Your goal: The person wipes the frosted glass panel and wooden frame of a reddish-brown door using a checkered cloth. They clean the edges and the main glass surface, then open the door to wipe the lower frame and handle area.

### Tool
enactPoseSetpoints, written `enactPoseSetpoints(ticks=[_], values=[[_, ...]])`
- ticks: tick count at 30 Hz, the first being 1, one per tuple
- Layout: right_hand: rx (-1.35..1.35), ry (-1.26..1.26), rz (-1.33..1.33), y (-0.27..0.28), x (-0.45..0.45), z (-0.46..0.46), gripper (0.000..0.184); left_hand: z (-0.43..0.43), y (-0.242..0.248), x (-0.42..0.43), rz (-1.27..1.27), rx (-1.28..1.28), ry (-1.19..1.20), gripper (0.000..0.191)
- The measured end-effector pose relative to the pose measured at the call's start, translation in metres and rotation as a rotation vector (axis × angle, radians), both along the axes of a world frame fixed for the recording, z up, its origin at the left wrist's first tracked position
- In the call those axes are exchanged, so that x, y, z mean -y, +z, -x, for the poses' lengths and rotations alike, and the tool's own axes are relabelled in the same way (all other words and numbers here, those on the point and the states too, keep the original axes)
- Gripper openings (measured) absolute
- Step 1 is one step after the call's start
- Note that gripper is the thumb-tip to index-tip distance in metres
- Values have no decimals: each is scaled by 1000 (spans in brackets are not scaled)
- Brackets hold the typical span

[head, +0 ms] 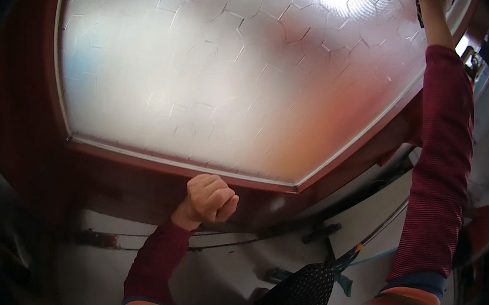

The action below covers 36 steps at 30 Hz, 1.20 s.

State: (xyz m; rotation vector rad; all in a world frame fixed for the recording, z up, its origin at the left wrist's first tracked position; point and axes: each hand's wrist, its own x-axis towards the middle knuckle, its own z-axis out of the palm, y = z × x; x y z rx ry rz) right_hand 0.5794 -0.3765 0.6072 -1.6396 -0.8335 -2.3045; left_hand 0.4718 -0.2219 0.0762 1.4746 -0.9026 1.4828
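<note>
My left hand [212,198] is closed in a fist just below the lower edge of a patterned frosted glass pane [198,80]. Nothing shows in its fingers, though their inner side is partly hidden. The pane sits in a dark red door frame [133,194] with a pale trim strip [181,162] along its border. Up along the pane's right side stretches my right arm [443,151], in a maroon sleeve. The right hand itself lies beyond the top edge of the view. A dark band or object [419,12] shows at that wrist.
Below the door, the pale floor [222,279] has a dark line across it. A long pole [384,223] with an orange joint and teal material [344,283] leans near my patterned trouser leg [301,288]. At far right is a person in red [482,226].
</note>
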Motion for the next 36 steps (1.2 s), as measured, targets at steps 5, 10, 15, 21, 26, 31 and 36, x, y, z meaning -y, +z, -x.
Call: enactPoseSetpoints(ticks=[5,10,15,21,26,31,36], values=[[174,-206,211,-77,41,-8,43,7,4,-38,85,-83,109,11],[109,-163,303,-214,74,6,45,11,3,-59,149,-120,273,15],[-117,-195,306,-317,79,24,46,9,5,-54,208,-231,331,20],[-371,-180,305,-422,82,41,49,6,8,-53,228,-312,361,22],[-585,-236,376,-492,92,54,55,5,8,-52,189,-341,417,24],[-636,-144,312,-503,95,54,61,6,8,-51,166,-362,449,24],[-623,-161,347,-501,96,57,60,6,8,-49,181,-413,466,24]])
